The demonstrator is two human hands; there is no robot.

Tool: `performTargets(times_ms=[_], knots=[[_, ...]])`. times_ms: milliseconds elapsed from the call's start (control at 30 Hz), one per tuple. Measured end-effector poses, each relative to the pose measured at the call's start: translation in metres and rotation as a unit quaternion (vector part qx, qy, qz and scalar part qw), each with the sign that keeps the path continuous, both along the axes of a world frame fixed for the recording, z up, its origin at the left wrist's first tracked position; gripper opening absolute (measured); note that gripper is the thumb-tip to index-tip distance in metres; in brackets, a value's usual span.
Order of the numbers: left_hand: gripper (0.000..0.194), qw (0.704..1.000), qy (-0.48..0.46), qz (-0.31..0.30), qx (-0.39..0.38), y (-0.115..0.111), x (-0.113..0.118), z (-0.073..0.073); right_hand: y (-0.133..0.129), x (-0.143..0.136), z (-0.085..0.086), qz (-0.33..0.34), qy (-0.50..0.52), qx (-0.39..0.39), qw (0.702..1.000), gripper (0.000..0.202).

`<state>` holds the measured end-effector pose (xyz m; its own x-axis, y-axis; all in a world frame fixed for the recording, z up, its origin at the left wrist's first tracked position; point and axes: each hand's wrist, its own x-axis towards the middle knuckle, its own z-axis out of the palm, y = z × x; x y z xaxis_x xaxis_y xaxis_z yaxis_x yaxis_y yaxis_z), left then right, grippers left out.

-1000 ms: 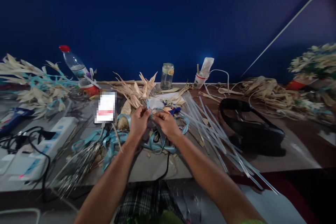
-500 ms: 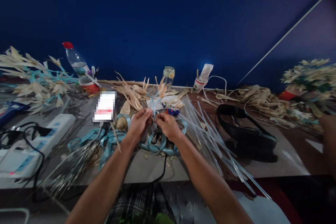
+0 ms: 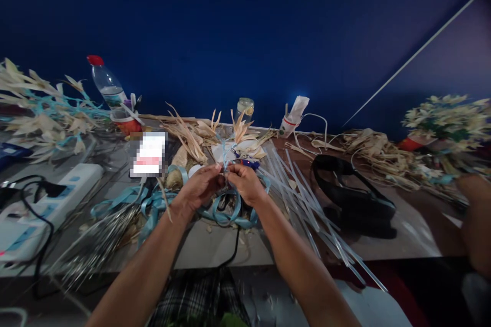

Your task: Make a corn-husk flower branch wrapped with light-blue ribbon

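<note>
The left hand [image 3: 203, 184] has its thumb and fingertips drawn together at the foot of a blue stem [image 3: 225, 152], and the right hand [image 3: 246, 180] pinches at the same spot from the other side. From where I stand neither is nearer; their tips all but meet (which finger bears the grip, I can't tell). The stem's long axis runs up and away from the fingertips, toward the wall [image 3: 215, 36], with a husk flower [image 3: 241, 129] spread at its far end.

Just beyond the right hand lies a blue tool [image 3: 248, 164], close enough to crowd the knuckles. Ribbon [image 3: 251, 220] loops over the worktop [image 3: 264, 253] below both hands. Dry husks [image 3: 190, 135] fan out past the left hand, and a jar [image 3: 245, 106] stands behind the flower. Clear tubes [image 3: 307, 199] sprawl to the right, and wires [image 3: 103, 242] lie to the left.
</note>
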<state>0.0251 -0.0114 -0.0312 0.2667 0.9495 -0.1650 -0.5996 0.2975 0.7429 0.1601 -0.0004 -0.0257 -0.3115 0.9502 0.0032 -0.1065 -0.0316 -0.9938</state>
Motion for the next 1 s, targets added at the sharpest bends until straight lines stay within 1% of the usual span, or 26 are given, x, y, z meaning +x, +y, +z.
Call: performTargets(times_ms=[67, 133, 300, 367, 467, 533, 600, 700, 767, 833, 933, 1000], knots=[[0.02, 1.0, -0.02, -0.014, -0.006, -0.001, 0.002, 0.001, 0.001, 0.002, 0.0, 0.006, 0.02, -0.001, 1.0, 0.016], [0.023, 1.0, -0.016, -0.016, -0.009, -0.002, 0.004, 0.001, 0.003, 0.004, -0.002, 0.007, 0.029, -0.002, 1.0, 0.016], [0.025, 0.996, 0.08, 0.031, 0.005, -0.001, 0.008, -0.005, 0.006, 0.005, -0.006, 0.008, 0.031, -0.017, 0.999, 0.017], [0.025, 0.994, 0.097, 0.042, 0.017, -0.001, 0.009, -0.007, 0.006, 0.004, -0.006, 0.007, 0.037, -0.018, 0.999, 0.017], [0.022, 0.997, 0.054, 0.035, 0.032, -0.001, 0.01, -0.005, 0.003, 0.001, -0.004, 0.006, 0.034, -0.023, 0.999, 0.018], [0.024, 0.999, 0.003, 0.017, 0.032, -0.002, 0.011, -0.002, 0.001, -0.001, -0.002, 0.009, 0.045, -0.032, 0.998, 0.019], [0.026, 0.999, -0.031, 0.011, 0.026, -0.003, 0.012, 0.0, -0.001, -0.002, 0.001, 0.016, 0.063, -0.038, 0.997, 0.022], [0.023, 0.999, -0.031, 0.029, 0.017, -0.003, 0.013, 0.0, -0.001, -0.003, 0.003, 0.018, 0.057, -0.036, 0.998, 0.022], [0.023, 0.998, -0.005, 0.064, 0.023, -0.001, 0.012, -0.001, 0.0, -0.002, 0.002, 0.005, 0.029, -0.026, 0.999, 0.021], [0.023, 0.993, 0.049, 0.1, 0.048, 0.001, 0.011, -0.002, 0.002, 0.001, -0.001, -0.008, -0.006, 0.0, 1.0, 0.02], [0.021, 0.972, 0.181, 0.116, 0.091, 0.002, 0.007, 0.0, 0.006, 0.006, -0.003, -0.008, -0.048, 0.039, 0.998, 0.021], [0.019, 0.952, 0.26, 0.118, 0.114, 0.002, 0.005, 0.004, 0.008, 0.01, -0.002, 0.004, -0.066, 0.043, 0.997, 0.022]])
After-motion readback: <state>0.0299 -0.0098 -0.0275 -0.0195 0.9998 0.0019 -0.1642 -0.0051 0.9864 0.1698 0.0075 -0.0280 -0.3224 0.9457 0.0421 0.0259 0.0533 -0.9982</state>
